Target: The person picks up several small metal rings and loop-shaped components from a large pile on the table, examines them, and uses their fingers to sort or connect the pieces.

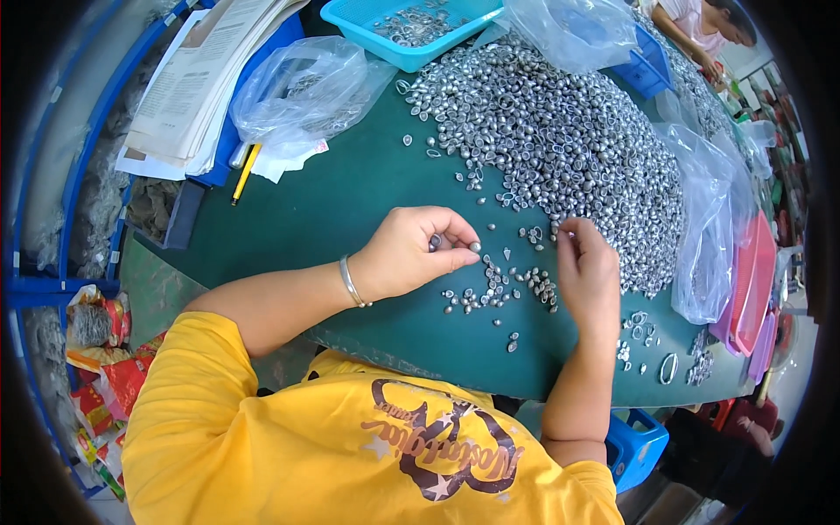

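Note:
Over the green tabletop, my left hand (409, 251) pinches a small rounded grey metal piece (474, 247) between thumb and forefinger. A second such piece (435, 241) shows against its curled fingers. My right hand (591, 273) is closed, thumb against fingers, at the near edge of a big heap of small silver-grey metal pieces (551, 122). Whatever lies between its fingertips is hidden. Between my hands, several loose metal pieces (494, 284) lie scattered, some of them hollow ovals.
A turquoise basket (398, 54) with metal pieces stands at the back. Clear plastic bags (302, 92) lie left and right of the heap. Papers (188, 83) and a yellow pencil (247, 175) are at left. Pink trays (752, 284) are at right. Another person (700, 31) sits far right.

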A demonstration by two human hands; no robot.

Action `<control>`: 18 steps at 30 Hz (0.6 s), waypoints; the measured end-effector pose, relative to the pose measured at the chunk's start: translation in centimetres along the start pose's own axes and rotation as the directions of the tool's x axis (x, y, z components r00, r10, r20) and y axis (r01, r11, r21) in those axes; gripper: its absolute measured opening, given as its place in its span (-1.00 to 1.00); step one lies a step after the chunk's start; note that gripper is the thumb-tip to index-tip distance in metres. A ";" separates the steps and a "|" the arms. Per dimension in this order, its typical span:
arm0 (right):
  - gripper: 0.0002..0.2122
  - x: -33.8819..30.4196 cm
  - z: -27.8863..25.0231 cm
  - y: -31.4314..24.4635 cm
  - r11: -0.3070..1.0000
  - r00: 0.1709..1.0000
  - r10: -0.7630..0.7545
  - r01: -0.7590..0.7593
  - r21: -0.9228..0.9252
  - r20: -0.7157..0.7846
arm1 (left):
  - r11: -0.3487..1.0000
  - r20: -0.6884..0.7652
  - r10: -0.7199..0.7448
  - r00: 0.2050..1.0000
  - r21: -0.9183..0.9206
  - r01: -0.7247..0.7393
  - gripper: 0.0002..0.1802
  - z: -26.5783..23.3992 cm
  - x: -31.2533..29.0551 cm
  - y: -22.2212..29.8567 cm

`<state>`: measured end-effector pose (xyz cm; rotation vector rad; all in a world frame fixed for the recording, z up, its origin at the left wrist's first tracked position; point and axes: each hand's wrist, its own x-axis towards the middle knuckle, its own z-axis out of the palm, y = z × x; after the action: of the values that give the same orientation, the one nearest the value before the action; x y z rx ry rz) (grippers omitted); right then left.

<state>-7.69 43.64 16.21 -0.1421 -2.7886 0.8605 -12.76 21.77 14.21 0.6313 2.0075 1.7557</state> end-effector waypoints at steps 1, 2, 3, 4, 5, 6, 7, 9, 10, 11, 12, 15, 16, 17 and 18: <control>-0.93 -0.1 -0.4 1.0 0.989 0.997 0.062 -0.056 -0.139 0.042 | 0.996 -0.008 0.057 0.998 0.072 -0.056 -0.89 0.1 0.0 0.0; -0.93 -0.3 -0.1 1.4 0.992 0.999 0.030 -0.024 -0.128 0.045 | 0.983 -0.011 0.114 0.993 0.144 -0.111 -0.89 0.2 0.1 -0.1; -0.93 -0.3 0.2 1.3 0.993 0.999 -0.001 0.006 -0.116 0.045 | 0.962 -0.007 0.172 0.985 0.215 -0.166 -0.88 0.3 0.2 -0.3; -0.93 -0.1 0.4 1.1 0.991 0.990 -0.135 0.135 0.002 0.049 | 0.956 -0.012 0.179 0.984 0.237 -0.171 -0.89 0.3 0.2 -0.3; -0.93 0.0 0.3 0.7 0.984 0.980 -0.152 0.138 0.109 0.131 | 0.950 -0.016 0.186 0.982 0.258 -0.176 -0.89 0.2 0.3 -0.3; -0.93 0.0 0.0 0.7 0.980 0.981 -0.103 0.071 0.186 0.166 | 0.945 -0.018 0.190 0.982 0.275 -0.178 -0.89 0.3 0.2 -0.5; -0.92 0.1 -0.1 0.9 0.966 0.977 -0.056 0.002 0.259 0.204 | 0.953 -0.016 0.163 0.987 0.263 -0.153 -0.89 0.2 0.2 -0.5; -0.91 0.3 -0.1 2.4 0.881 0.980 0.157 -0.193 0.432 0.120 | 0.997 -0.014 0.016 1.000 0.071 -0.015 -0.86 0.1 0.3 -0.7; -0.91 0.6 -0.7 2.4 0.833 0.961 0.232 -0.276 0.480 0.150 | 0.997 0.031 0.007 0.999 -0.079 -0.004 -0.83 -0.1 0.6 -0.8; -0.90 0.8 -1.3 2.5 0.775 0.935 0.303 -0.354 0.523 0.183 | 0.969 0.090 -0.144 0.986 -0.188 0.158 -0.84 -0.4 0.6 -0.6; -0.89 1.0 -1.9 2.7 0.768 0.930 0.308 -0.369 0.524 0.202 | 0.922 0.123 -0.190 0.974 -0.319 0.221 -0.85 -0.7 0.9 -0.9; -0.89 0.8 -2.1 2.1 0.757 0.918 0.340 -0.395 0.520 0.202 | 0.786 0.182 -0.248 0.952 -0.536 0.307 -0.85 -1.1 1.2 -1.4; -0.89 0.8 -2.1 2.1 0.770 0.922 0.321 -0.386 0.508 0.215 | 0.749 0.193 -0.257 0.947 -0.579 0.321 -0.85 -1.2 1.3 -1.4; -0.89 0.9 -2.1 2.3 0.802 0.929 0.301 -0.370 0.468 0.217 | 0.760 0.192 -0.255 0.948 -0.566 0.319 -0.85 -1.2 1.4 -1.3; -0.90 0.9 -1.8 2.5 0.832 0.933 0.282 -0.355 0.426 0.225 | 0.768 0.190 -0.257 0.947 -0.555 0.320 -0.85 -1.2 1.3 -1.1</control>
<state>-8.09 46.87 16.41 -0.4922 -2.6355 1.6581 -14.61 21.46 13.29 0.1866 1.2896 1.9464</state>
